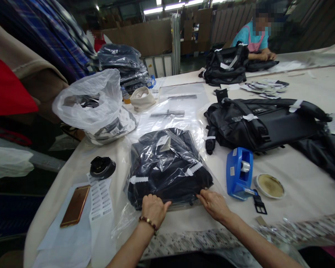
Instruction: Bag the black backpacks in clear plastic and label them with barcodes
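Note:
A black backpack (167,186) lies flat inside a clear plastic bag (171,163) on the table in front of me. White paper strips wrap two of its straps, and a pale tag (164,143) shows under the plastic. My left hand (154,210), with a beaded bracelet at the wrist, has its fingers curled over the near edge of the plastic bag, thumb pointing right. At the near right corner, my right hand (213,203) pinches the same bag. Plastic and backpack are close together there, and the fingertips are partly hidden.
To the right are a blue tape dispenser (239,173), a round tin (270,186), a black buckle (259,204) and more black backpacks (262,124). Left are a phone (75,206), label sheets (101,199) and a white plastic sack (92,100). A co-worker (254,37) is across the table.

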`<action>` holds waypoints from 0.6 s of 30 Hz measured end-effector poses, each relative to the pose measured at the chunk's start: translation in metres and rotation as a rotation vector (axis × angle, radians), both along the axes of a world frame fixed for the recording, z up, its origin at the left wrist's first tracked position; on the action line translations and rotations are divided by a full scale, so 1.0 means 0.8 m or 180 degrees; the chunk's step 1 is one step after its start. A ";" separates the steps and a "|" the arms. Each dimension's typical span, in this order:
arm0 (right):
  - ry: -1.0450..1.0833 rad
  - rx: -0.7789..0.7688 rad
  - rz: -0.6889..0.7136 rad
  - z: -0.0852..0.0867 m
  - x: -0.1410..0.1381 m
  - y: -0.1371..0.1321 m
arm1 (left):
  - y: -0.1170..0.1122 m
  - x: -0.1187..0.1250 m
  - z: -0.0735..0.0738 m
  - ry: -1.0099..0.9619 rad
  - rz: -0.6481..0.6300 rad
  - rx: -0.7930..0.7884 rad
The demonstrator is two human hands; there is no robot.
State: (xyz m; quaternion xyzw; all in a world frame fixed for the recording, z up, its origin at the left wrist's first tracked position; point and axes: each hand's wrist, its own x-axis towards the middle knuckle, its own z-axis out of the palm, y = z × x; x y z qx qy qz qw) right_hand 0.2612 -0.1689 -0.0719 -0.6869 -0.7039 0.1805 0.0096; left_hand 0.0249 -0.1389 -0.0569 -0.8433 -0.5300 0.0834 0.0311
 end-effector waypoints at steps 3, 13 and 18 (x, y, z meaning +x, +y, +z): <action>-0.0010 -0.0043 -0.0011 0.004 -0.001 0.001 | 0.008 0.002 -0.007 -0.0048 0.0034 -0.0006; -0.0088 0.0050 -0.0001 0.004 -0.003 0.002 | -0.009 0.022 -0.035 -0.0753 -0.1027 0.0222; -0.0182 0.0286 0.0169 -0.003 0.002 -0.002 | 0.001 0.025 -0.035 -0.0869 -0.1474 0.0308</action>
